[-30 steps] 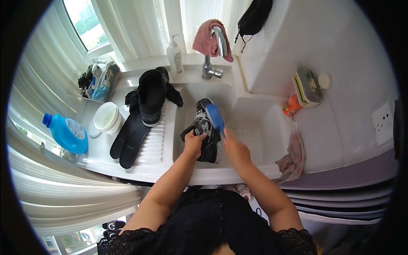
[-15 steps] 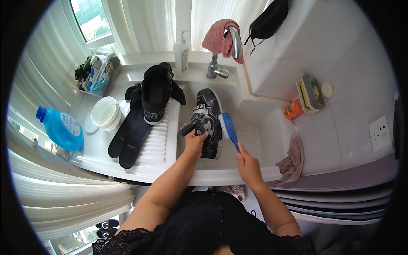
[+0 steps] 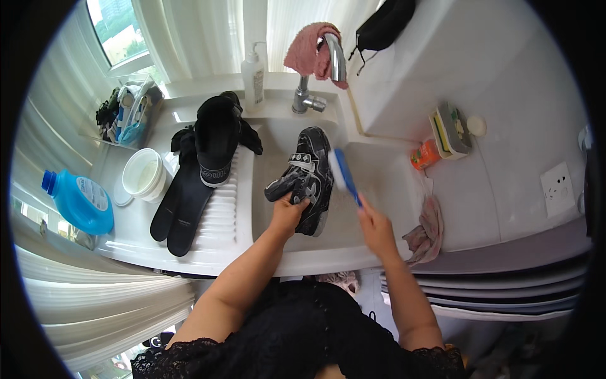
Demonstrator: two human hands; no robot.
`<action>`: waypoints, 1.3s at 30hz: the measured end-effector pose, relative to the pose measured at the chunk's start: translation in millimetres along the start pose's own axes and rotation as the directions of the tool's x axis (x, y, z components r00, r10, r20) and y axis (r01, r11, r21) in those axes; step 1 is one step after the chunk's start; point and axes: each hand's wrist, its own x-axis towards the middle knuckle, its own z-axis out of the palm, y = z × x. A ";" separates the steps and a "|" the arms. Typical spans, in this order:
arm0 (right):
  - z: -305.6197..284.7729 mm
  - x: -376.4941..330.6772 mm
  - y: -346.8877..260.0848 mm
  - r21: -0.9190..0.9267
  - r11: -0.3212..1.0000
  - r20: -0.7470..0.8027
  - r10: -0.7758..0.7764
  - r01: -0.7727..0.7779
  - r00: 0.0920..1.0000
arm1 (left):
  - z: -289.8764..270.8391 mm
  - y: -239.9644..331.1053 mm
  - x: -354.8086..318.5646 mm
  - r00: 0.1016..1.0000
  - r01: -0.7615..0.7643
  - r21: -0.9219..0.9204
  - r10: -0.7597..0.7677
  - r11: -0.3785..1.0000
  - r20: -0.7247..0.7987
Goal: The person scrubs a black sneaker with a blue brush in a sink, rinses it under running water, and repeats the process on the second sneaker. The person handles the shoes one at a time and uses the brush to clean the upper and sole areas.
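The left hand (image 3: 287, 213) grasps the black shoe (image 3: 307, 177) in the sink (image 3: 379, 183), its long axis running six to twelve o'clock. The right hand (image 3: 375, 228), clenched on a blue brush (image 3: 344, 174), holds the bristles at the shoe's three o'clock side.

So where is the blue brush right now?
In the head view, the blue brush is in the right hand, over the sink just right of the dark shoe that the left hand holds.

Bare forearms; black lace-trimmed, short-sleeved top with small buttons.
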 end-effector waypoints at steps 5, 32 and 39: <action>-8.7 86.2 2.6 0.000 0.999 -0.010 -0.052 0.052 0.999 | 5.9 -8.4 -0.6 0.999 0.004 0.082 -0.007 0.997 0.039; 24.9 -2.4 3.6 -0.446 0.885 0.100 -0.104 0.138 0.990 | 1.5 -4.7 14.0 0.996 -0.021 0.038 0.024 0.999 -0.087; 55.0 70.5 -18.6 -0.538 0.829 0.087 -0.121 0.149 0.989 | -0.6 -6.8 15.0 0.996 0.019 0.115 -0.009 0.993 -0.092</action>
